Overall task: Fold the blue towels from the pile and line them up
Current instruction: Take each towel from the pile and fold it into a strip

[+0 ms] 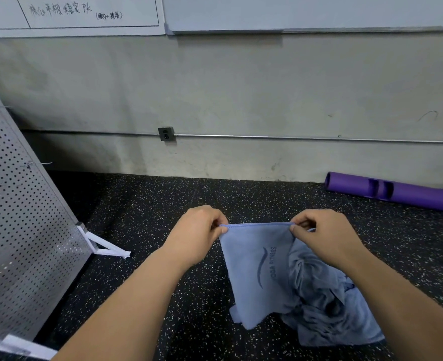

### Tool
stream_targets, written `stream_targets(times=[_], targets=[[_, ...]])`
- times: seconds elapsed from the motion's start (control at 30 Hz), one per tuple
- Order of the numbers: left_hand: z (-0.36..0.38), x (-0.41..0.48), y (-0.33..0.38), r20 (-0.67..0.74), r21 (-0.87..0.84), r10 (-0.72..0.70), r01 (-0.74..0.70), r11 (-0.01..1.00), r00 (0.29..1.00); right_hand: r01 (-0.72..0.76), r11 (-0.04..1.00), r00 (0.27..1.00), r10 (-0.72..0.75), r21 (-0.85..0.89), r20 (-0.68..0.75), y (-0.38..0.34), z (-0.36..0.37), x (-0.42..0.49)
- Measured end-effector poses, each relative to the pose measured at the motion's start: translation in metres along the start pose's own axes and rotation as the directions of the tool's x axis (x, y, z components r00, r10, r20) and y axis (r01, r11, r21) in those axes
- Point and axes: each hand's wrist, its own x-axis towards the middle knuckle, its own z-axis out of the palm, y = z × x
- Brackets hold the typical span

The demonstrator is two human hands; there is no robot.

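Between both hands' fingers (216,220) hangs one towel (256,269), top hem stretched level; left hand (197,235) pinches its left corner, right hand (327,235) its right corner, probably to square it for folding; long axis drops from the fingers, logo sideways; lower end reaches the floor (163,204) beside the pile (327,308) below the right fingers.

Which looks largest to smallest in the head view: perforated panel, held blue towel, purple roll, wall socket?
perforated panel
held blue towel
purple roll, cut off at the frame edge
wall socket
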Motion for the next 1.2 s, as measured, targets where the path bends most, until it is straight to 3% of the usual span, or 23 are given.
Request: stream_targets(times=[0.1,0.2,0.3,0.47,0.67,0.77,1.0,1.2], targets=[[0.003,0.0,-0.002,-0.023,-0.085,-0.079,0.077,0.993,0.997,-0.012,0.999,1.0,0.012,0.036,-0.007,-0.004,-0.003,-0.002],[-0.001,0.003,-0.003,-0.08,-0.253,-0.161,0.136,0.958,0.984,-0.009,0.985,1.0,0.01,0.17,-0.002,-0.005,-0.005,-0.002],[-0.005,0.004,-0.002,-0.13,-0.306,-0.189,0.141,0.941,0.973,0.012,0.96,1.0,-0.008,0.28,-0.016,-0.005,-0.006,-0.002],[-0.005,0.001,0.0,-0.162,-0.23,-0.181,0.142,0.963,0.97,0.071,0.902,0.997,-0.052,0.426,-0.056,-0.016,-0.008,-0.004],[-0.001,-0.001,0.0,-0.058,-0.102,-0.217,0.21,0.972,0.975,0.125,0.908,0.992,-0.112,0.399,-0.057,-0.029,-0.001,-0.008],[0.002,-0.001,0.001,-0.012,-0.078,-0.166,0.165,0.983,0.986,0.154,0.919,0.988,-0.149,0.364,-0.044,-0.033,0.004,-0.01],[0.013,-0.009,0.036,0.099,-0.192,0.178,-0.157,0.969,0.979,0.136,0.908,0.971,-0.201,0.396,0.129,-0.04,0.016,-0.017],[0.019,-0.009,0.044,0.065,-0.273,0.14,-0.118,0.955,0.988,0.119,0.867,0.969,-0.208,0.483,0.135,-0.04,0.019,-0.019]])
